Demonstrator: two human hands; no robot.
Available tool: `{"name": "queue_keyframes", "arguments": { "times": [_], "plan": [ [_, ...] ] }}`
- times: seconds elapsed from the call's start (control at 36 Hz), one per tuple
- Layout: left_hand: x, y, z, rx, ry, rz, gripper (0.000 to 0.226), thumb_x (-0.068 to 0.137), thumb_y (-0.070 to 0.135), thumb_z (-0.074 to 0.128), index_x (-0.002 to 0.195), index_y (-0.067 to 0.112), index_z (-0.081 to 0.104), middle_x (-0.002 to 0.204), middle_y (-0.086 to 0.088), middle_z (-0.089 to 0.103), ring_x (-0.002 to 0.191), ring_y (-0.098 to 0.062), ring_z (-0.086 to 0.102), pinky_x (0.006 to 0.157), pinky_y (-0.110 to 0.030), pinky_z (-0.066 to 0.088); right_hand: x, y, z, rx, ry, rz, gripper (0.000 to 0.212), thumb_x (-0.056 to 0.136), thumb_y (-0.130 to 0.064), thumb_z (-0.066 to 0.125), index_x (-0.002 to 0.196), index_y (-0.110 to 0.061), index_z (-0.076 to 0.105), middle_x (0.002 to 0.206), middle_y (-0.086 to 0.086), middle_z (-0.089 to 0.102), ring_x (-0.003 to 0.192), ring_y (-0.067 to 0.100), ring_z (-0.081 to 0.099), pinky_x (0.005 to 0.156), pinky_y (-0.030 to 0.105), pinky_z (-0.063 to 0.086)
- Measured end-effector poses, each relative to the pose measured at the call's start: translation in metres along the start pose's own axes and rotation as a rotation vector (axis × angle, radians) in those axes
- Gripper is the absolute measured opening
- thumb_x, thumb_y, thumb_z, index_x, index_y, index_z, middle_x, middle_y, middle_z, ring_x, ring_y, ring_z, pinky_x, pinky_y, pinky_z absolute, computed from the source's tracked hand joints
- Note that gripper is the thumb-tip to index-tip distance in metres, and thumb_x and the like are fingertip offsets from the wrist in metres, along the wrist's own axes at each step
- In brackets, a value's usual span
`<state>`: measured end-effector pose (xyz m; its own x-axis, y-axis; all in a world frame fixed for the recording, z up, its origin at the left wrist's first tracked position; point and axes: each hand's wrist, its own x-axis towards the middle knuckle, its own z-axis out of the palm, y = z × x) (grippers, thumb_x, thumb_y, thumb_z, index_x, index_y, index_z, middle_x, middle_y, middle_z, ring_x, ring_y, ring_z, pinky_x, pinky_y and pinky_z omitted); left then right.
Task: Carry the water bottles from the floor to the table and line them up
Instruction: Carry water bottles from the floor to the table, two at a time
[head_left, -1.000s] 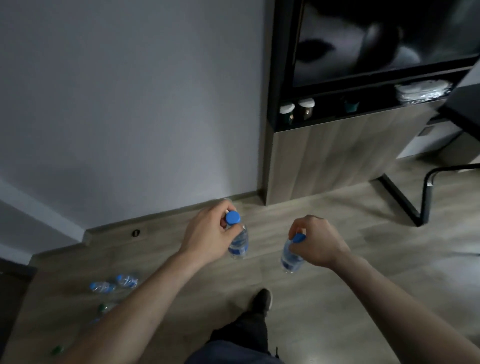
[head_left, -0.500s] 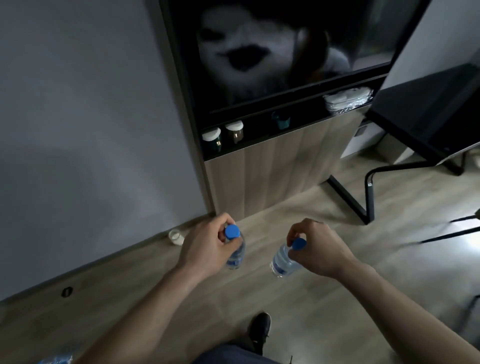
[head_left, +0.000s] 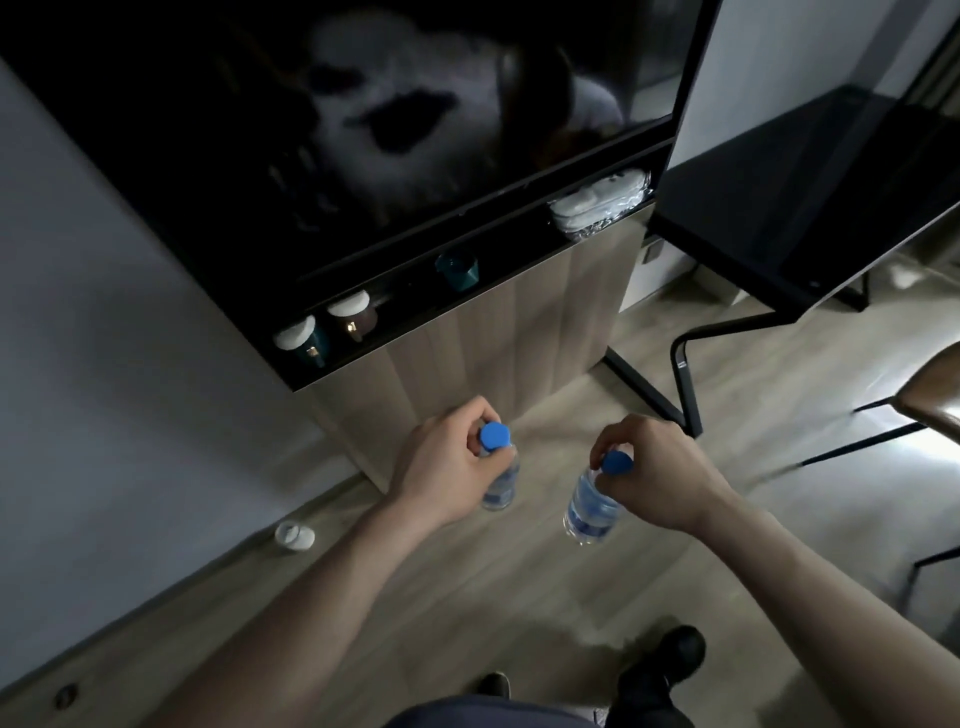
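Observation:
My left hand (head_left: 441, 470) grips a small clear water bottle (head_left: 500, 486) by its neck, just under the blue cap. My right hand (head_left: 657, 475) holds a second bottle (head_left: 589, 506) the same way, its blue cap between my fingers. Both bottles hang above the wooden floor in front of me, about a hand's width apart. The dark table (head_left: 810, 208) stands at the upper right, beyond the cabinet. The bottles left on the floor are out of view.
A wooden cabinet (head_left: 509, 332) with a dark screen above it stands straight ahead; jars and a teal cup sit on its shelf. A small white object (head_left: 294, 535) lies by the wall. A chair (head_left: 935, 400) stands at the right edge. My shoe (head_left: 670, 660) is below.
The view has swung right and come closer to the cabinet and table. The bottles on the floor at the left have left the frame. Both hands keep their hold on the bottles.

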<state>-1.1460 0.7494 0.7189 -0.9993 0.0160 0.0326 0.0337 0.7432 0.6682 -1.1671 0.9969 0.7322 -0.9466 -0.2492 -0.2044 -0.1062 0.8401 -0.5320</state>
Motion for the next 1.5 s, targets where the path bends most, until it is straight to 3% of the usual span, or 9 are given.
{"name": "queue_keyframes", "arguments": {
  "times": [0.17,0.36,0.53,0.61,0.75,0.89,1.14,1.28,1.5],
  "plan": [
    [0.054,0.055,0.062,-0.042,0.013,-0.073,0.021,0.077,0.039,0.068,0.087,0.029,0.054,0.064,0.01,0.057,0.056,-0.01,0.049,0.057,-0.041,0.049,0.039,0.077,-0.054,0.022,-0.025,-0.027,0.02,0.066,-0.021,0.067,0.069,-0.04,0.067,0.088,-0.017,0.065,0.078,0.006,0.062,0.067,0.027,0.055],
    [0.102,0.127,0.12,-0.034,0.1,-0.128,0.023,0.076,0.04,0.071,0.086,0.029,0.054,0.068,0.011,0.062,0.06,-0.012,0.056,0.057,-0.037,0.051,0.08,0.166,-0.13,0.048,-0.067,-0.058,0.017,0.064,-0.022,0.067,0.07,-0.039,0.066,0.086,-0.018,0.061,0.073,0.005,0.062,0.06,0.025,0.053],
    [0.151,0.179,0.156,-0.073,0.108,-0.154,0.025,0.073,0.044,0.069,0.086,0.028,0.055,0.066,0.01,0.059,0.056,-0.01,0.051,0.055,-0.035,0.046,0.12,0.226,-0.19,-0.022,-0.074,-0.09,0.015,0.064,-0.026,0.068,0.07,-0.039,0.065,0.083,-0.022,0.06,0.071,-0.004,0.056,0.05,0.007,0.032],
    [0.184,0.199,0.172,-0.059,0.087,-0.151,0.025,0.074,0.044,0.069,0.087,0.027,0.056,0.066,0.01,0.06,0.058,-0.011,0.053,0.057,-0.038,0.048,0.143,0.254,-0.213,-0.044,-0.074,-0.098,0.015,0.068,-0.028,0.068,0.069,-0.041,0.063,0.082,-0.021,0.06,0.072,-0.001,0.057,0.051,0.009,0.031],
    [0.249,0.223,0.206,0.0,0.025,-0.117,0.021,0.078,0.045,0.067,0.088,0.032,0.054,0.069,0.015,0.061,0.059,-0.007,0.055,0.055,-0.033,0.05,0.186,0.306,-0.248,-0.039,-0.056,-0.078,0.012,0.071,-0.026,0.069,0.074,-0.037,0.065,0.09,-0.016,0.06,0.081,0.008,0.06,0.064,0.023,0.05],
    [0.326,0.241,0.244,-0.024,-0.018,-0.098,0.022,0.077,0.046,0.066,0.087,0.031,0.053,0.068,0.014,0.058,0.061,-0.008,0.051,0.059,-0.037,0.049,0.236,0.351,-0.286,-0.026,-0.032,-0.068,0.017,0.069,-0.021,0.068,0.073,-0.037,0.064,0.09,-0.023,0.056,0.076,0.003,0.059,0.059,0.019,0.046],
    [0.458,0.291,0.289,-0.005,-0.022,-0.033,0.026,0.075,0.05,0.061,0.088,0.031,0.05,0.073,0.016,0.06,0.064,-0.007,0.055,0.055,-0.029,0.047,0.323,0.414,-0.362,-0.008,0.025,0.013,0.015,0.067,-0.02,0.068,0.07,-0.034,0.064,0.089,-0.015,0.058,0.071,0.012,0.063,0.063,0.039,0.058],
    [0.517,0.321,0.312,0.0,-0.032,-0.01,0.023,0.078,0.042,0.067,0.088,0.03,0.05,0.071,0.009,0.061,0.066,-0.013,0.057,0.06,-0.041,0.051,0.365,0.447,-0.399,-0.043,0.013,0.036,0.02,0.07,-0.013,0.064,0.07,-0.033,0.064,0.089,-0.015,0.058,0.07,0.01,0.063,0.064,0.037,0.058],
    [0.584,0.356,0.37,0.014,-0.014,-0.075,0.022,0.079,0.043,0.069,0.088,0.036,0.05,0.073,0.013,0.059,0.067,-0.009,0.054,0.06,-0.038,0.05,0.437,0.512,-0.442,-0.057,-0.053,-0.031,0.015,0.074,-0.024,0.064,0.072,-0.038,0.062,0.092,-0.016,0.057,0.074,0.007,0.062,0.064,0.029,0.055]
  ]
}}
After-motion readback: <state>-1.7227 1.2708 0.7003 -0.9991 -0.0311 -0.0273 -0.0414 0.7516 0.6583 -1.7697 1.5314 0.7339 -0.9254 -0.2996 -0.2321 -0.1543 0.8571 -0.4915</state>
